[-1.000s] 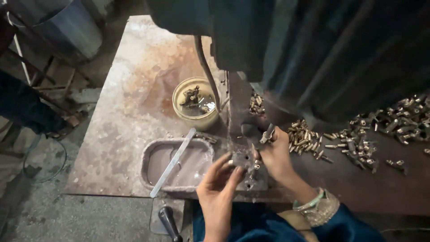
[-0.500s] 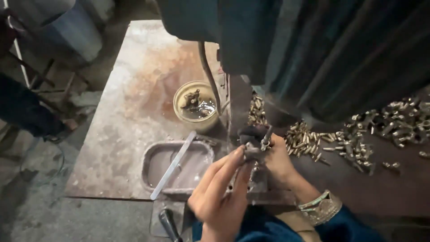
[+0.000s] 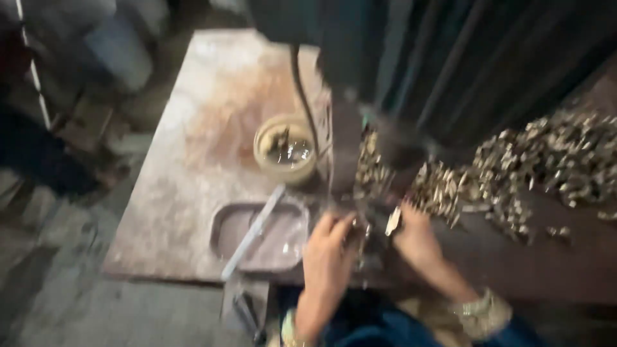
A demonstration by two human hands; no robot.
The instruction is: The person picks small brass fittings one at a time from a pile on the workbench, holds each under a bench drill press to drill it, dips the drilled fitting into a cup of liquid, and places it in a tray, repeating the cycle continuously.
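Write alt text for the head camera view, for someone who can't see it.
Blurred view down at a left hand and right hand working together at the base of a dark machine on a rusty metal table. A heap of small brass parts lies to the right; a round bowl and shallow tray sit to the left.

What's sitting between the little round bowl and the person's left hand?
In the head view, a shallow rectangular tray with a pale stick lying across it sits between the round bowl and the left hand.

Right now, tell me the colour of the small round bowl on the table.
The bowl is pale yellowish-cream, seen in the head view, though blurred.
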